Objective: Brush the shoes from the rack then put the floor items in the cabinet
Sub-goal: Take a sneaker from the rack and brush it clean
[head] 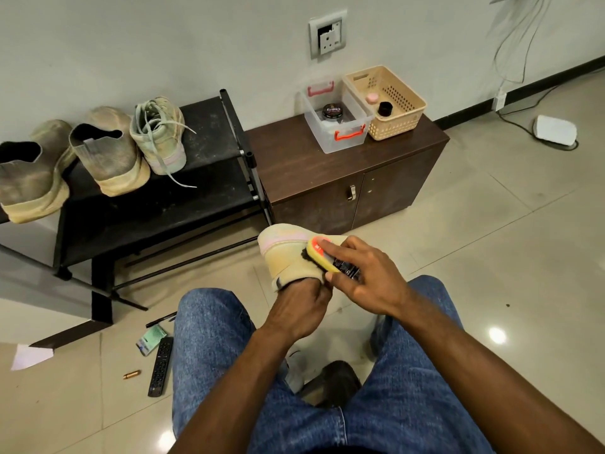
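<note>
**A:** Yellow-backed brush [322,257] w/ an orange patch on top, bristles down on the pale sneaker [288,257]. Why's the shoe up in the air, not on the floor?

**B:** Prob. so the sole edge faces him. Left hand [299,306] is pushed into the shoe's opening from below, fingers hidden inside, so it works like a last: shoe stays stiff while the brush bears on it. Can't tell how tightly the fingers curl in there, but they've got hold of the shoe.

**A:** And the right hand [366,273]?

**B:** Wrapped over the brush's back, thumb on the near side, fingers curled over the top and far side. Firm grip, nothing loose. Wrist comes in from the right, forearm crossing above the knee; both arms meet in front of the cabinet [327,178].

**A:** Rest of the shoes?

**B:** Matching sneaker [158,136] stands near the middle of the rack [209,132] top shelf; two grey slip-ons [104,155] [27,181] toward its left end, heels out. I'd say those are left to brush.

**A:** Floor stuff?

**B:** Remote [160,367], green packet [150,339], pen [162,319], small copper-coloured cylinder [132,374], all on the tiles by his left knee. Cabinet doors closed, so that part's not begun.
</note>
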